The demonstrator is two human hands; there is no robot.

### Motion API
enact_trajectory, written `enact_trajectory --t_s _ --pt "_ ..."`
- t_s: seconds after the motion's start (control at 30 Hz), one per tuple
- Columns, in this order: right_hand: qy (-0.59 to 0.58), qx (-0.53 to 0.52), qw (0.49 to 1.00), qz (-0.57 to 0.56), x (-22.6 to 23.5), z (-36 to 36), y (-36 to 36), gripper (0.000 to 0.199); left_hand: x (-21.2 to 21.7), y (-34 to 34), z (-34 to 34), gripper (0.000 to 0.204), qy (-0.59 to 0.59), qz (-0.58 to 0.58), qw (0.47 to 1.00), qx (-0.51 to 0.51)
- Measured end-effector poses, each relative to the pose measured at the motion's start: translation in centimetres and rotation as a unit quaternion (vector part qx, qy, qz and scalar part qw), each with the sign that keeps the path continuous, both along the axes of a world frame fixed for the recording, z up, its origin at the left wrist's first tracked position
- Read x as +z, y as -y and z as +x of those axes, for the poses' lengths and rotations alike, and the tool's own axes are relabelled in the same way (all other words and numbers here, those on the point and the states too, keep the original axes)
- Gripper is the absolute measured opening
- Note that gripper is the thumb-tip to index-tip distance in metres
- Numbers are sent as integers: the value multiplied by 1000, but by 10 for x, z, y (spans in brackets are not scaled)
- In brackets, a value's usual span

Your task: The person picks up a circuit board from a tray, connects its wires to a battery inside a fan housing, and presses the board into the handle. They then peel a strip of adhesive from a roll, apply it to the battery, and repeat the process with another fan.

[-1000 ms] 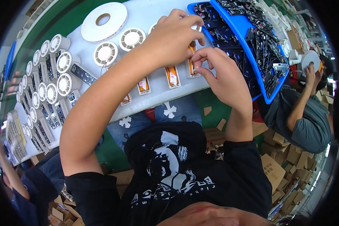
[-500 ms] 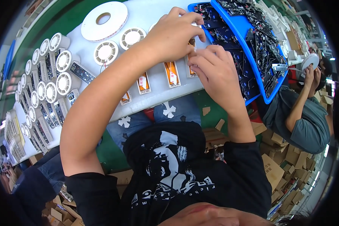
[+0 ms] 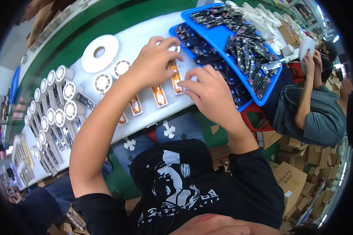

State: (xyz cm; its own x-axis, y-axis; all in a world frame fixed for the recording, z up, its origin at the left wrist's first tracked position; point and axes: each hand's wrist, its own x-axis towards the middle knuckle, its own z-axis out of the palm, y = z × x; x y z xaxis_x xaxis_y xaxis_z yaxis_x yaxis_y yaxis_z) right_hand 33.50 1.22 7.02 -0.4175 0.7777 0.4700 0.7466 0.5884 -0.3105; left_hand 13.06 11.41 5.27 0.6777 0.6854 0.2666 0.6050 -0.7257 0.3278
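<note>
We see both hands over the white work table (image 3: 145,35), close to its near edge, where the person's knees are just under the rim. The left hand (image 3: 153,62) is bent downward, fingertips pressing on an orange-and-white strip (image 3: 175,76) that lies flat on the table; the right hand (image 3: 210,92) comes from the right side, fingers curled, tips touching the same strip at its near end. Whether either hand really pinches the strip or only presses on it, we cannot tell, bcs the fingers hide the contact. To the left of this strip, three more similar strips (image 3: 159,96) lie in a row along the near edge, w/ small gaps between. Free room is small: just right of the hands is the rim of a blue tray (image 3: 217,37), which hangs partly over the table edge. The tray holds many small dark flat parts (image 3: 247,51), heaped w/o order, approx. filling it. Far left of the hands a big white tape roll (image 3: 100,53) lies flat, and two smaller white reels (image 3: 102,83) are near it. More to the left, many white reels w/ dark tape (image 3: 55,113) stand in rows up to the left table edge. At right, another person (image 3: 313,113) in a grey-green shirt sits beside the tray, and brown cardboard boxes (image 3: 298,172) lie on the floor.
</note>
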Motion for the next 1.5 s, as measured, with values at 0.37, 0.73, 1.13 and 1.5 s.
enact_trajectory --t_s 0.37,0.73,1.13,1.5 --pt "-44 -387 921 -11 53 111 5 18 12 30 19 54 -70 3 997 45" --pt "-34 -421 906 -20 44 123 18 23 22 46 12 56 -48 -1 998 48" --pt "-40 144 988 31 16 -66 80 24 17 200 -29 56 572 -333 734 152" --pt "-47 125 990 -35 3 -160 -24 23 -39 194 -107 33 593 -272 662 368"
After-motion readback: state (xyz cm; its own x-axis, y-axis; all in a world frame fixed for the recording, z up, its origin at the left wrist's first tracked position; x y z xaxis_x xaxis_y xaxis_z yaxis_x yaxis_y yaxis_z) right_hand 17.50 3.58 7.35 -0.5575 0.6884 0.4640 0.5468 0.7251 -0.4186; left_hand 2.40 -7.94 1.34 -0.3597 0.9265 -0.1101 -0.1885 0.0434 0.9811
